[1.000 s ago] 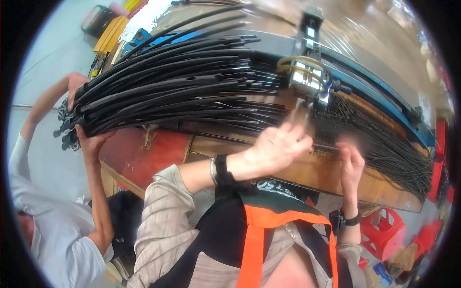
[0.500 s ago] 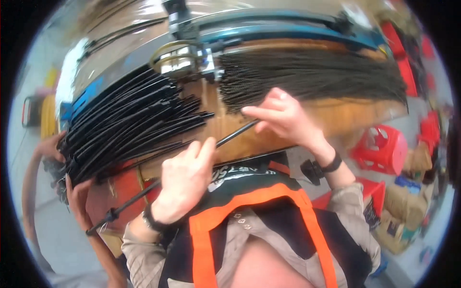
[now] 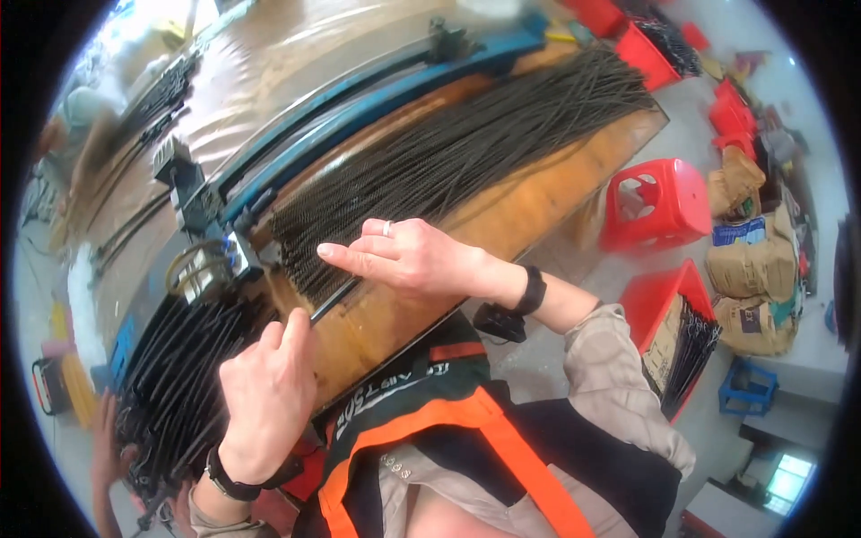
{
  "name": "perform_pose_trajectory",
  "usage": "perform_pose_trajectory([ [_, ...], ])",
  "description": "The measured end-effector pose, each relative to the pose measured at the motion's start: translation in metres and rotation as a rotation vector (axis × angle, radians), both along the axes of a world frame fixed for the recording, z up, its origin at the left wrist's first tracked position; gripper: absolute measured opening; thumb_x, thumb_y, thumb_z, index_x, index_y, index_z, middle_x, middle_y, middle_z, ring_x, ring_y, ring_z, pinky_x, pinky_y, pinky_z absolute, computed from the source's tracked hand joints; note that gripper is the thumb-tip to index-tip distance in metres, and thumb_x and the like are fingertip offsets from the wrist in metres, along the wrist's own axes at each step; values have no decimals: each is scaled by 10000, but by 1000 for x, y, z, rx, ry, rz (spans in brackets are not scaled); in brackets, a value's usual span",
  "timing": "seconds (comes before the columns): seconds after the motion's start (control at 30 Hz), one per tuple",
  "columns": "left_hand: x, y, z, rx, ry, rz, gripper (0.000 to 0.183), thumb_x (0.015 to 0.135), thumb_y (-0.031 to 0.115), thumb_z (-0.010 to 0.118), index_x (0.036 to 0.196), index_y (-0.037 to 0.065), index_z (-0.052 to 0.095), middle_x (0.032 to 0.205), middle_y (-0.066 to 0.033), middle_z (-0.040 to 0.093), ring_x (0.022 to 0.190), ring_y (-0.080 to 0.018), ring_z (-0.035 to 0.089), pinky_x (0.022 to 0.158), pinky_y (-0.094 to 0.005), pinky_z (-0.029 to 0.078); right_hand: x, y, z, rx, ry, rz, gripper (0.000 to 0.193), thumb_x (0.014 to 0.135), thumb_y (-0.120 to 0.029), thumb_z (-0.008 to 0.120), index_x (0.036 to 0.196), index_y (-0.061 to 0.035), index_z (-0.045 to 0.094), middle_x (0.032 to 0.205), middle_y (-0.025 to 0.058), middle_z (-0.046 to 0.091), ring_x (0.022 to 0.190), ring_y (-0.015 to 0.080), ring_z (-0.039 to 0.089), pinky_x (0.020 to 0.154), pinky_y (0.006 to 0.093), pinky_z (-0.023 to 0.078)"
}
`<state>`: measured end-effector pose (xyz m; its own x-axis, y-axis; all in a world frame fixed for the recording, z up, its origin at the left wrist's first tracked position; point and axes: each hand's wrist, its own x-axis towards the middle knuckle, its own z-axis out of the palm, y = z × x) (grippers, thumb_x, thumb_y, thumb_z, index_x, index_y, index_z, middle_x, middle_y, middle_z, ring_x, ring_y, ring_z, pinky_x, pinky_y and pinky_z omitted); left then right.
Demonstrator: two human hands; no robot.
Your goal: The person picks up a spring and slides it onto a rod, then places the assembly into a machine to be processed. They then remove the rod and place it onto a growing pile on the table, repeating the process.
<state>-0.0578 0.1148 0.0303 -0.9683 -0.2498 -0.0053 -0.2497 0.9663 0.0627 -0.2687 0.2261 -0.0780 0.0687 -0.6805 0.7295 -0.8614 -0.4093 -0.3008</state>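
My left hand [image 3: 269, 390] is closed round a thin black tube [image 3: 332, 300] above the near edge of the wooden bench. The tube slants up to my right hand [image 3: 408, 260], whose curled fingers grip its far end, with the index finger stretched along to the left. Just beyond my right hand lies a long bundle of dark, twisted cords [image 3: 448, 148]. To the left of my left hand is a heap of black tubes [image 3: 184, 377]. The tube's lower end is hidden behind my left hand and arm.
A small clamp-like device [image 3: 211, 269] and a blue rail [image 3: 359, 112] stand behind the bundles. Another person's hand [image 3: 112, 439] is by the black tubes at far left. On the right are a red stool [image 3: 659, 202], a red bin [image 3: 659, 296] and brown sacks [image 3: 753, 260].
My view has turned right, so the bench now slants across it and more of the floor on the right shows. Both hands keep the black tube and are closer together.
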Motion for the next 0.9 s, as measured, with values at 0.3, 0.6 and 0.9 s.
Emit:
perform_pose_trajectory([
  [0.3,-59,-53,8,-239,121,-152,195,850,133,621,1042,109,591,735,-64,562,653,-237,636,519,-366,496,-41,-19,16,-16,-399,-23,489,884,-107,672,1351,-68,532,960,90,677,759,187,661,689,275,541],
  [0.6,-96,-86,-2,-205,182,-288,246,837,88,616,1080,100,581,816,-100,547,769,-272,602,640,-386,506,-69,4,29,461,-475,-476,426,881,-199,711,1283,-106,605,650,102,630,580,151,610,587,308,504],
  [0.9,-142,-89,-4,-217,145,-397,423,850,51,605,1269,55,544,831,-108,556,798,-274,591,690,-386,496,-183,41,-6,-23,-5,-631,289,833,-285,734,1088,-154,702,705,86,654,609,269,626,569,374,504],
])
